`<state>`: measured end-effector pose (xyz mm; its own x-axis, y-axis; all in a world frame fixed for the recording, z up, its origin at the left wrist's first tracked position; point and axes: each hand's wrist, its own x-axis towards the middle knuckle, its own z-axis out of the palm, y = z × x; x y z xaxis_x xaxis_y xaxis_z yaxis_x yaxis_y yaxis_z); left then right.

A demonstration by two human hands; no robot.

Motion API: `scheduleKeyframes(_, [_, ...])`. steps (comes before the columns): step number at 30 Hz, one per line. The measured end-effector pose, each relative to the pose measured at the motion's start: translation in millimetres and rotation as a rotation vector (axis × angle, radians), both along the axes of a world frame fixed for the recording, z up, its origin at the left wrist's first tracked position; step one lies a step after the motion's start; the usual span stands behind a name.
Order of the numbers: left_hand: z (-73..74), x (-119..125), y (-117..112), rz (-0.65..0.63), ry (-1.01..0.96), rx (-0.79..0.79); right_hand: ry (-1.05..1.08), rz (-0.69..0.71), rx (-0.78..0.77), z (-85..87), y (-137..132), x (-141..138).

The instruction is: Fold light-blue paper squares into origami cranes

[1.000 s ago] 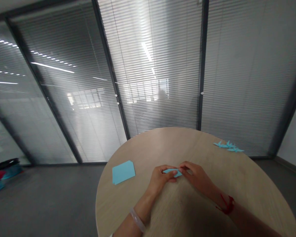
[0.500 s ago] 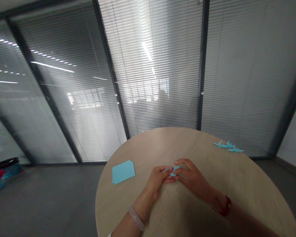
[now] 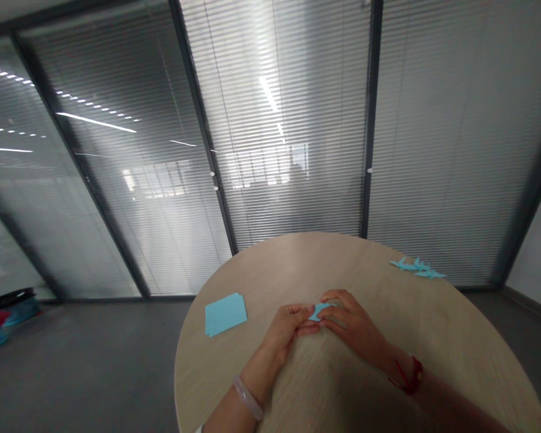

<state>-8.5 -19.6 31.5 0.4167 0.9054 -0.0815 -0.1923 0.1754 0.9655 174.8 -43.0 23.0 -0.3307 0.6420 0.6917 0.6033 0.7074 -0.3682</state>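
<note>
On a round wooden table [image 3: 297, 264], my left hand [image 3: 287, 328] and my right hand [image 3: 349, 322] meet over a small folded piece of light blue paper [image 3: 318, 311]. Both hands pinch it with curled fingers, and most of the paper is hidden between them. A pale bangle circles my left wrist; a red cord is tied round my right wrist.
A stack of light blue square sheets [image 3: 225, 314] lies to the left of my hands. Several folded blue paper figures [image 3: 417, 267] sit near the table's far right edge. Glass walls with blinds stand behind the table. Coloured objects [image 3: 4, 310] lie on the floor at far left.
The paper has been folded smaller and is more covered by my fingers. Both hands have drawn slightly closer together and nearer to me.
</note>
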Motion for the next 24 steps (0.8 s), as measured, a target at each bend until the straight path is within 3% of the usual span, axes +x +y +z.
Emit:
scheduleKeyframes(8, [6.9,-1,-5,-0.006,-0.035,0.022,0.044,0.013,-0.024,2.3,-1,1])
scheduleKeyframes(14, [11.0,0,-7,0.017,0.104,0.079,0.098,-0.006,-0.118,3.3,1,-1])
scheduleKeyframes(24, [5.7,1,-6,0.003,0.153,0.114,0.155,-0.016,-0.180,-5.7,7,-1])
